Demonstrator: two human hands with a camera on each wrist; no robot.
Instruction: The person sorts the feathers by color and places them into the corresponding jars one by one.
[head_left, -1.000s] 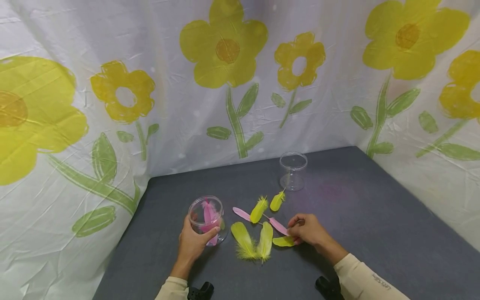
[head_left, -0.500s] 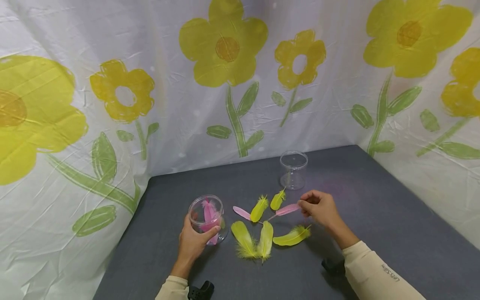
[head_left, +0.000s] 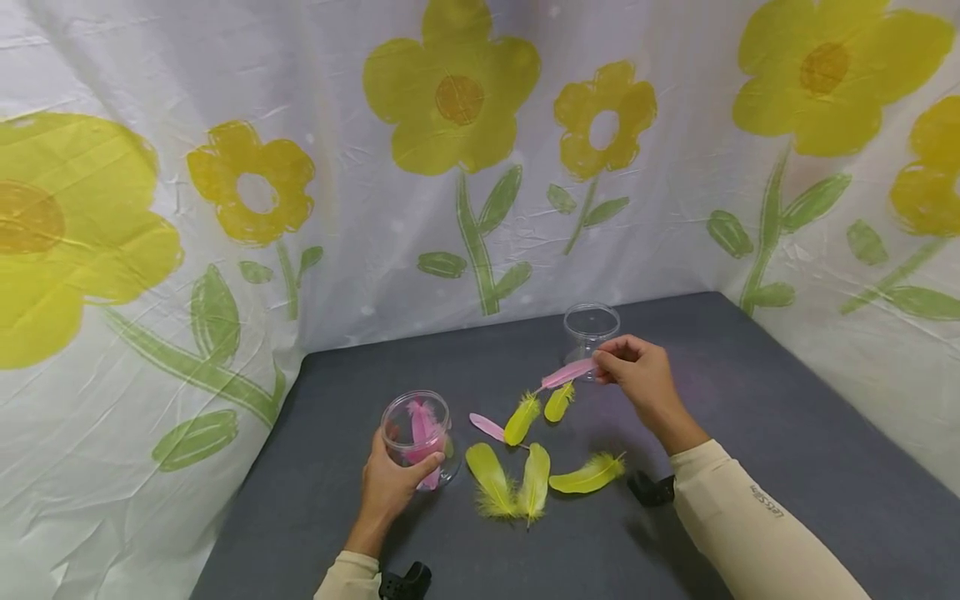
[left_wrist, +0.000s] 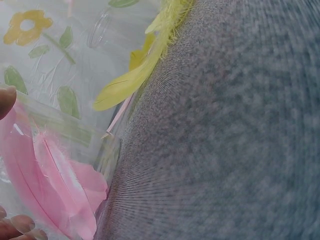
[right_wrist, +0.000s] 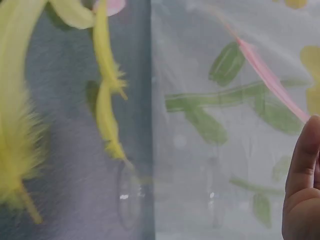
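On the left side of the table, my left hand grips a clear plastic jar from its near side. Several pink feathers stand inside that jar, seen close up in the left wrist view. My right hand pinches a pink feather by one tip, raised above the table in front of a second clear jar. In the right wrist view the held feather slants up from the fingertips, its quill pointing away. The hand hides part of the second jar.
Several yellow feathers lie mid-table, among them a curved one and a broad one. Another pink feather lies partly under a yellow feather. A flower-printed curtain borders the dark table at the back and sides.
My right hand has picked up the pink feather from beside the curved yellow one and carried it up and away, toward the far jar. The left hand has kept its grip on its jar.
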